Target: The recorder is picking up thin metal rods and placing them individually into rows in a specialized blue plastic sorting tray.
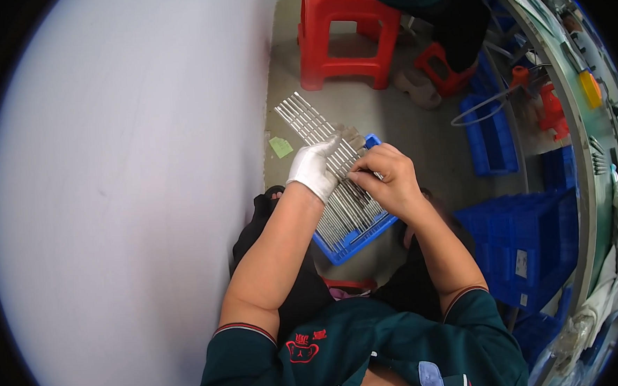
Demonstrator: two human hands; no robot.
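My left hand (316, 166), in a white glove with greyed fingers, is closed around a flat row of several thin metal rods (308, 120). They slant up and to the left past the glove. My bare right hand (390, 177) pinches at the lower ends of these rods, thumb against fingertips; whether it grips one rod or several is hidden. Below both hands sits a blue tray (357, 247) filled with more metal rods (340, 223) lying side by side.
A white wall (149, 201) runs along my left. Ahead stands a red stool (349, 23), with a seated person's dark-clothed leg (462, 28) beyond it. Blue crates (517, 238) are stacked at right under a green-topped bench (606, 198). A green paper slip (280, 147) lies on the floor.
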